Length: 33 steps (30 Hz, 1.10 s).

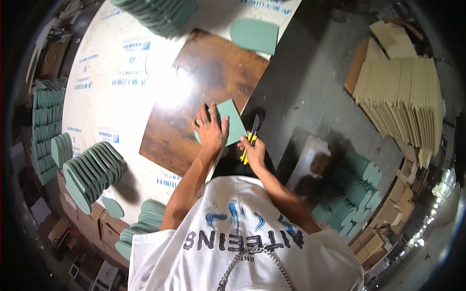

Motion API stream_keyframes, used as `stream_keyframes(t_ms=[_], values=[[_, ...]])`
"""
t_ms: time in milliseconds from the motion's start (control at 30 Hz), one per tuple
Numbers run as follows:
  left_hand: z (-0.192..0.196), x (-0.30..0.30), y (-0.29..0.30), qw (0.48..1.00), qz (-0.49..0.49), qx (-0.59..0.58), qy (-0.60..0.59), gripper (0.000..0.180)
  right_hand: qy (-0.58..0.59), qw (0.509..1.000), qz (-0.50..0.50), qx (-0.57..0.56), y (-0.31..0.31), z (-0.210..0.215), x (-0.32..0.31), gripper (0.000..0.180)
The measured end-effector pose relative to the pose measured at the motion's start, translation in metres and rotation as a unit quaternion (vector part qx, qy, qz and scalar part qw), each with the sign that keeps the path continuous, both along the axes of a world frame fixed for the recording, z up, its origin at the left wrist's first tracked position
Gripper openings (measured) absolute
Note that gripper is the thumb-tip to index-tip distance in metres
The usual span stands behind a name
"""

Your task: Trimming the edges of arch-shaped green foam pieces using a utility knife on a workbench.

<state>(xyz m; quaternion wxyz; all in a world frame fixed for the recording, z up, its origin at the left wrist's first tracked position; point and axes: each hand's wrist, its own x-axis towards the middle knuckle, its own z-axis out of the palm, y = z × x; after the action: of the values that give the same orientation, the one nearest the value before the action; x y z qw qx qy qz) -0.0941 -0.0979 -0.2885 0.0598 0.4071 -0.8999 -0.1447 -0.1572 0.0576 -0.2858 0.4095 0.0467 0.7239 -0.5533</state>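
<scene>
A flat light green panel (234, 120) lies at a slant near the front edge of a brown wood-grain board (167, 128). My left hand (211, 133) rests flat on this panel with its fingers spread, hiding part of its left end. In my right hand (256, 153) is a yellow and black utility knife (252, 138), its dark blade pointing up and away from me. The knife is just off the panel's right edge; whether they touch I cannot tell.
The board lies on a white printed table (104, 65). A single green panel (255, 35) lies at the far edge, beside a far-left stack (160, 14). More green panels (94, 169) stand at the left. Tan sheets (400, 99) and green stacks (352, 194) are off to the right.
</scene>
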Motion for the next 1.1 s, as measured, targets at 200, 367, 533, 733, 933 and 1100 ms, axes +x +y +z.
stream_keyframes(t_ms=[200,367,533,733,933,1100], values=[[0.051,-0.015,-0.038,0.938,0.153,0.309,0.034,0.058,0.108,0.992,-0.030,-0.054,-0.037,0.065,-0.062,0.028],[0.099,-0.042,-0.071,0.676,0.179,0.659,0.276,0.043,0.154,0.981,0.002,-0.119,-0.053,0.100,-0.144,0.026],[0.101,-0.103,-0.097,0.534,0.194,0.677,0.467,0.036,0.125,0.961,-0.129,-0.209,-0.085,0.098,-0.206,0.017],[0.136,-0.150,-0.167,0.706,0.257,0.454,0.479,0.038,0.028,0.964,-0.152,-0.215,-0.132,0.047,-0.251,0.025],[0.264,-0.173,-0.258,0.868,0.190,0.001,0.459,0.028,0.143,0.989,0.005,-0.033,-0.134,-0.016,-0.276,0.044],[0.326,-0.221,-0.367,0.961,0.048,-0.129,0.238,0.066,0.203,0.968,0.130,0.066,-0.120,-0.011,-0.305,0.037]])
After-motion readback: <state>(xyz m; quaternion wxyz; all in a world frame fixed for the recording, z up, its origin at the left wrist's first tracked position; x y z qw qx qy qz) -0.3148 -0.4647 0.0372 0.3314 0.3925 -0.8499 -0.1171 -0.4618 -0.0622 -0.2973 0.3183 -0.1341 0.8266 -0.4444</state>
